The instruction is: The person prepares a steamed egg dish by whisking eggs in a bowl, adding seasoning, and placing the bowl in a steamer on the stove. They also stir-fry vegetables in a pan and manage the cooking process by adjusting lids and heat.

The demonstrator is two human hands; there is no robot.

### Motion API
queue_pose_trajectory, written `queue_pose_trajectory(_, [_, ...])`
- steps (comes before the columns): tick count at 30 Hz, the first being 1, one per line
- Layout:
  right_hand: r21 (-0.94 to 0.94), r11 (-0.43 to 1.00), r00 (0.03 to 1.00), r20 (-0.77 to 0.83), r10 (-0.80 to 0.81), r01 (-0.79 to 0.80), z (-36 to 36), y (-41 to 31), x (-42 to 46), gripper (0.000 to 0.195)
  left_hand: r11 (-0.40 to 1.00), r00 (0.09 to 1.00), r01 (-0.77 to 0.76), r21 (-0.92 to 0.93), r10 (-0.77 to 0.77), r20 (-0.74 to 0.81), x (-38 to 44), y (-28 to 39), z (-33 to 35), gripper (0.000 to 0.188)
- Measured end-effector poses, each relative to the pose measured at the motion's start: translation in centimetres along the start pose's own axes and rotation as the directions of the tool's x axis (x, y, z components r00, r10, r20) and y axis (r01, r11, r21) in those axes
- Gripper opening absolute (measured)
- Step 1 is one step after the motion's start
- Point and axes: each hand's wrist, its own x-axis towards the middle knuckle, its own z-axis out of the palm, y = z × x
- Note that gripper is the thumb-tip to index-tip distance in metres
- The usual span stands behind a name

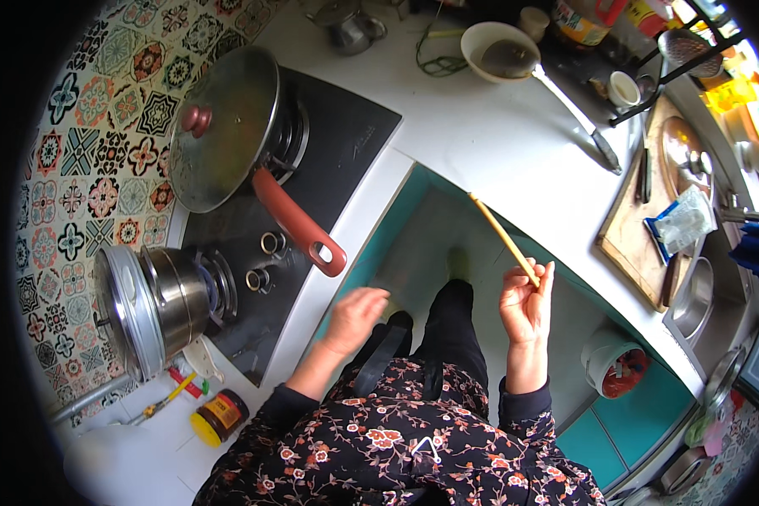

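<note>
My right hand [526,307] is raised at the corner of the white counter, its fingers around light wooden chopsticks [505,237] that point up and left. My left hand [354,321] hovers by the cooktop's front edge, slightly blurred, with its fingers loosely bent and no object visible in it. Just above that hand juts the red handle [300,224] of a frying pan, apart from the fingers. The pan sits on the black gas cooktop [354,126] under a steamed-up glass lid [228,139] with a red knob.
A lidded steel pot [177,303] stands over a lit blue flame. On the counter are a bowl [490,38] with a ladle [569,98] across it and a wooden cutting board [645,240] bearing a knife and a packet. A bucket [598,360] stands below; a yellow-lidded jar [220,417] lies left.
</note>
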Motion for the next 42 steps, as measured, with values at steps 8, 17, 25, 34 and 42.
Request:
queue_pose_trajectory(8, [-0.141, 0.987, 0.996, 0.044, -0.078, 0.084, 0.7, 4.2, -2.5, 0.033, 0.872, 0.983, -0.108, -0.478, 0.165, 0.080, 3.8, 8.8, 5.2, 0.057])
queue_pose_trajectory(17, [-0.286, 0.943, 0.980, 0.149, -0.130, 0.169, -0.6, 5.1, -5.6, 0.023, 0.539, 0.990, -0.064, -0.840, 0.140, 0.014, 6.2, 13.9, 4.0, 0.039])
queue_pose_trajectory(25, [-0.948, 0.172, 0.964, 0.265, -0.036, 0.267, 0.7, 0.9, -9.2, 0.032, 0.581, 0.957, 0.002, -0.814, 0.235, 0.171, 7.9, 12.8, 2.5, 0.039])
queue_pose_trajectory(34, [-0.973, -0.115, 0.965, 0.177, 0.192, 0.202, 4.3, 2.8, -3.4, 0.021, 0.645, 0.986, -0.046, -0.763, 0.153, 0.069, 8.2, 10.0, 2.3, 0.050])
queue_pose_trajectory(42, [-0.935, 0.018, 0.917, 0.352, 0.189, 0.355, 12.9, 1.6, 14.4, 0.027, 0.732, 0.965, 0.252, -0.634, -0.236, 0.112, -1.5, 1.9, 0.3, 0.028])
